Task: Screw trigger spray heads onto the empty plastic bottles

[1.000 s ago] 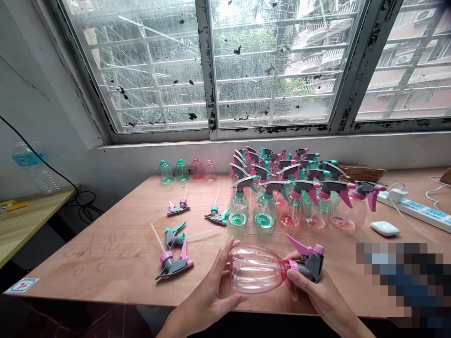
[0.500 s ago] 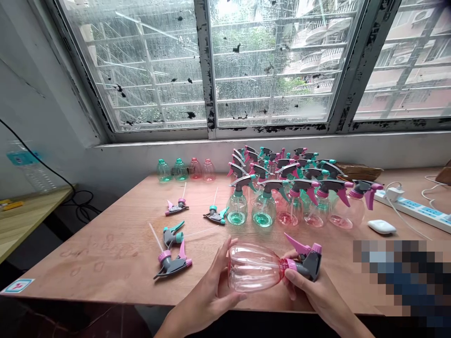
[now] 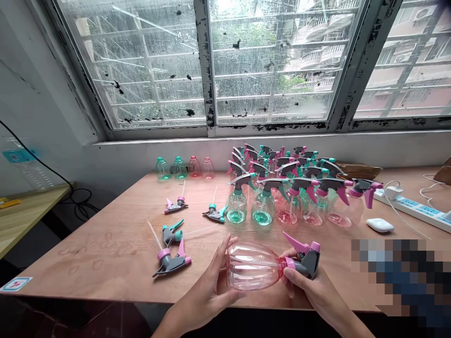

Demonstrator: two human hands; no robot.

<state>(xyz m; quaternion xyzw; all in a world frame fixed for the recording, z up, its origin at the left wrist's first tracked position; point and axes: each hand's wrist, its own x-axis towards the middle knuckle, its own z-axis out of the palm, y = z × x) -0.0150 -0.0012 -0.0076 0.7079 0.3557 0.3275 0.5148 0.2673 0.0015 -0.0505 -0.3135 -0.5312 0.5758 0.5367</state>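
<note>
A pink see-through spray bottle [image 3: 252,266] lies sideways in the air near the front of the table. My left hand [image 3: 209,286] wraps around its base, thumb below and fingers behind. At the neck, my right hand [image 3: 310,286] closes thumb and fingers around the pink collar of the grey and pink trigger head [image 3: 307,260], which sits on the bottle's mouth. Loose trigger heads lie left of my hands: a pink one [image 3: 172,263], a teal one [image 3: 172,234], another teal one [image 3: 214,213] and another pink one [image 3: 176,205].
Several spray bottles with heads [image 3: 262,206] stand packed at the back right. Bottles without heads [image 3: 179,169] line the wall. A white power strip [image 3: 419,209] and a white case [image 3: 380,225] lie at the right. A blurred patch [image 3: 405,277] covers the lower right.
The view has shifted very slightly. Both hands keep the same hold on the spray bottle, with no clear turning of the head or collar.
</note>
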